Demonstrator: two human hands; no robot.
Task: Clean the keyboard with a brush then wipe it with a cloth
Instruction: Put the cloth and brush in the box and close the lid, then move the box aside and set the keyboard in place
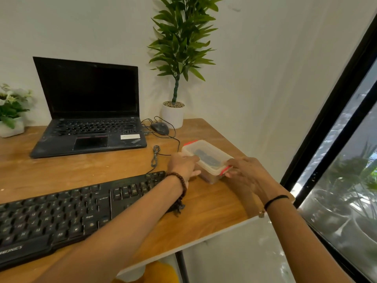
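A wooden table [214, 203] carries a black keyboard [61, 217] at the near left, an open laptop [89, 127] behind it, a mouse [160, 128], two potted plants [173, 114] [12, 125], and a lidded plastic box [206, 158] near the right edge.

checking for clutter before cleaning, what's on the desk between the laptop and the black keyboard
In the head view, the stretch between the laptop and the keyboard is mostly bare wood; only a bundled cable lies toward its right end.
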